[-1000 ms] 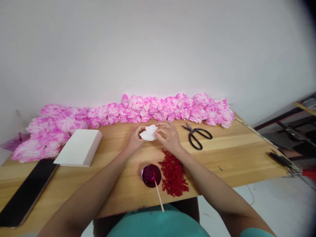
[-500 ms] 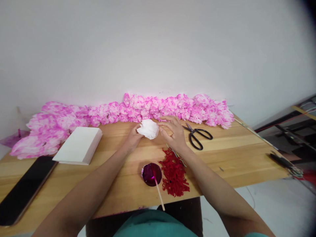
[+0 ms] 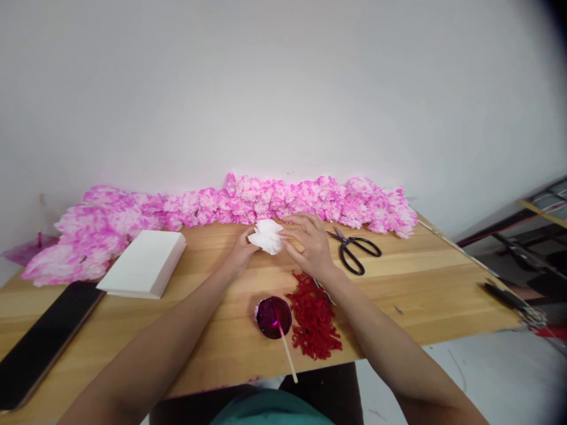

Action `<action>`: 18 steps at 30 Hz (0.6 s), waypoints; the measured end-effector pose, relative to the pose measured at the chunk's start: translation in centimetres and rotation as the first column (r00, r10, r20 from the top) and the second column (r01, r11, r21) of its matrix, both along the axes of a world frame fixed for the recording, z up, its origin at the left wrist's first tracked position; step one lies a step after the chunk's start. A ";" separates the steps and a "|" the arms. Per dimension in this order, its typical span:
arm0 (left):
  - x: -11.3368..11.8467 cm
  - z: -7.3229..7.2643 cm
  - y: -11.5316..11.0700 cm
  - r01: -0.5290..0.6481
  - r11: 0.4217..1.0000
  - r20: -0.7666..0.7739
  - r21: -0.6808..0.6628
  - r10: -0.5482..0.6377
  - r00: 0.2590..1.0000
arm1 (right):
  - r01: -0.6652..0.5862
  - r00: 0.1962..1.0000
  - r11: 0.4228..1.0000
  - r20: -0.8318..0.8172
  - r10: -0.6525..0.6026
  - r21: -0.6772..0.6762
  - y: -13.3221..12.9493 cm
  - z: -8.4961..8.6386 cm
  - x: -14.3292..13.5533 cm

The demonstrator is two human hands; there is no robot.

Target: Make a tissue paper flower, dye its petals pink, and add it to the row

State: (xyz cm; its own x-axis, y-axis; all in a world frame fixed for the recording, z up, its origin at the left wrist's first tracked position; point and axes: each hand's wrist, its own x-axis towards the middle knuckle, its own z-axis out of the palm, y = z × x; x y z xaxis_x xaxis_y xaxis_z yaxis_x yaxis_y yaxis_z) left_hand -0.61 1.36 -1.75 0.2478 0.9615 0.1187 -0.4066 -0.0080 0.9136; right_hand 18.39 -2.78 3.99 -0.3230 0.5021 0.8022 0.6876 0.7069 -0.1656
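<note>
A white crumpled paper flower is held up over the middle of the wooden table. My left hand grips it from the left, fingers closed round its lower left side. At its right edge, the thumb and fingers of my right hand pinch the paper. Below the hands stands a small round dish of purple liquid with a wooden stick leaning in it. A bundle of red fuzzy strands lies right of the dish, partly beneath my right forearm.
Pink-and-white paper flowers line the wall. Black-handled scissors lie right of my right hand. A white paper stack and a black phone are at left; a dark tool sits at the right edge.
The view has shifted slightly, so the table things appear a little lower. The white flower has tilted and its petals look differently spread, with my right fingers now closer on its edge.
</note>
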 end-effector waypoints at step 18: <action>0.0 0.5 -0.3 0.011 1.000 -0.149 0.009 -0.010 0.989 | -0.007 1.000 0.991 -0.003 0.007 -0.137 0.1 -1.0 -0.7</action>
State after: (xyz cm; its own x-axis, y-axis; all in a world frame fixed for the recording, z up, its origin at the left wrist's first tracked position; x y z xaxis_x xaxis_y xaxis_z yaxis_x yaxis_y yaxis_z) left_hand -0.56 1.08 -1.24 0.2736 0.9577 0.0889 -0.2662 -0.0134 0.9638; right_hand 17.69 -2.66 3.03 -0.3248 0.6049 0.7271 0.6824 0.6822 -0.2627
